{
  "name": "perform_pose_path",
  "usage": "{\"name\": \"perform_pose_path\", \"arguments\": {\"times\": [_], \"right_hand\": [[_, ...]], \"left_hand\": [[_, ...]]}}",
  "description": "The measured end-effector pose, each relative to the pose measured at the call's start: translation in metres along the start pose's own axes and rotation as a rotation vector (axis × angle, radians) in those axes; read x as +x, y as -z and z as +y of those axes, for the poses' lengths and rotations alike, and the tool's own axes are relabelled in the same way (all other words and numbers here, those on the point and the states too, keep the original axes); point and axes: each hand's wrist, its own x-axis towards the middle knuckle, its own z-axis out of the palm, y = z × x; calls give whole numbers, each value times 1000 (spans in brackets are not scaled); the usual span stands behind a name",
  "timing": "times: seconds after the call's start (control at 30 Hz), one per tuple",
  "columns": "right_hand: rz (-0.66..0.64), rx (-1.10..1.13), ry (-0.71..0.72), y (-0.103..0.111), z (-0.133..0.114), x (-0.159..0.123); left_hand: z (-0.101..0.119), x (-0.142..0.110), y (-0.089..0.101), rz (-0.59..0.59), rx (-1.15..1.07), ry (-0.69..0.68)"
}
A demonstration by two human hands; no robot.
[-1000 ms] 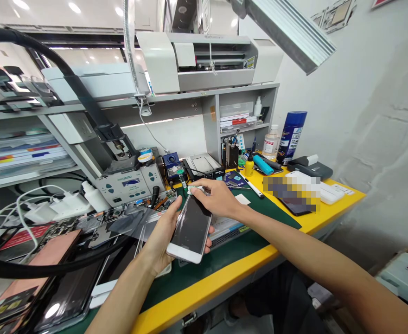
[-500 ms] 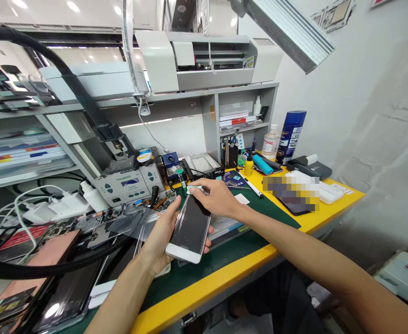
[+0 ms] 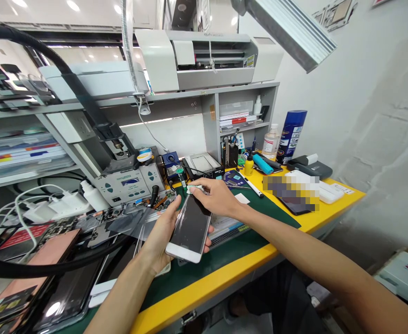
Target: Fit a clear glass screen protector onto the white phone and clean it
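Observation:
My left hand (image 3: 160,239) grips a white smartphone (image 3: 189,230) with a dark screen, held tilted above the green mat (image 3: 225,257). My right hand (image 3: 218,197) rests at the phone's top end, fingers pinched on a small white piece (image 3: 193,188), perhaps a wipe or plug. The phone's far edge is partly covered by my right fingers.
A soldering station (image 3: 130,183), chargers with white cables (image 3: 44,206) and disassembled phone parts (image 3: 51,250) crowd the left. Bottles, a blue spray can (image 3: 290,135) and tools stand at the back right. A black hose (image 3: 68,83) and a lamp (image 3: 287,28) hang overhead. The yellow bench edge (image 3: 225,278) is near me.
The phone and both hands have barely shifted; the phone sits slightly higher and to the left than one second ago.

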Motion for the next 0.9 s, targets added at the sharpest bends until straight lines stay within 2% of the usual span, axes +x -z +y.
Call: {"name": "perform_pose_path", "arguments": {"times": [0.47, 0.9], "right_hand": [[-5, -3, -2, 0, 0, 0], [-3, -27, 12, -1, 2, 1]], "left_hand": [[1, -1, -1, 33, 25, -11], [-1, 1, 2, 0, 10, -17]]}}
